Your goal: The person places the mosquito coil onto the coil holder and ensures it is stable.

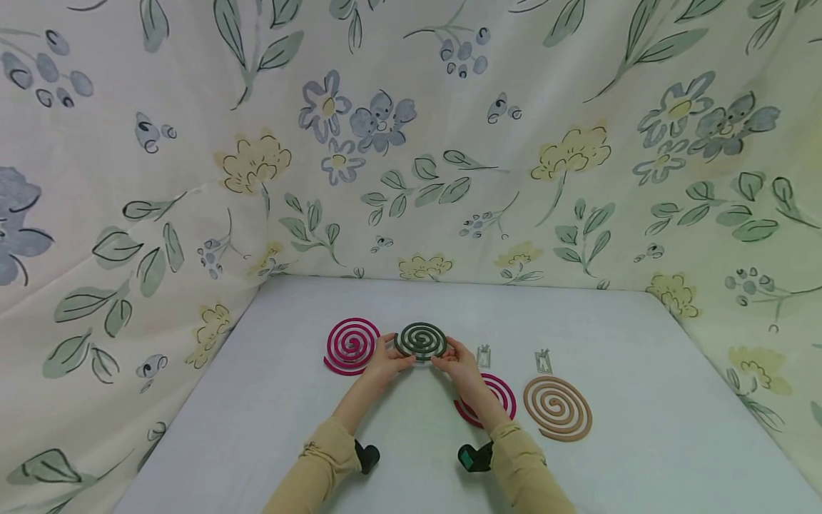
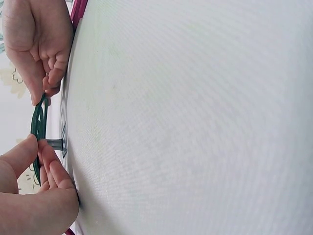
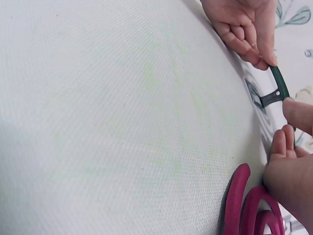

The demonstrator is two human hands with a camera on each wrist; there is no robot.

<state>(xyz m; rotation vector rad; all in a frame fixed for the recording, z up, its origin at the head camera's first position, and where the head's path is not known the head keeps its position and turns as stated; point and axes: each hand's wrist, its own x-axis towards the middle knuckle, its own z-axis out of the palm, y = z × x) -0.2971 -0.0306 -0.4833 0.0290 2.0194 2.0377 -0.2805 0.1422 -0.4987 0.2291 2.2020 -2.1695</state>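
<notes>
A dark green mosquito coil is held level just above the white table, between both hands. My left hand pinches its left edge with thumb and fingers, and my right hand pinches the right edge. Under the coil, the left wrist view shows a small metal stand rising from a flat base on the tabletop. Its upright reaches the coil's underside in the right wrist view; whether the coil is fixed on it I cannot tell.
A magenta coil lies beside the left hand. Another magenta coil is partly hidden under the right forearm. Further right lie a tan coil and two small metal stands, one nearer and one farther right. Floral fabric hangs behind.
</notes>
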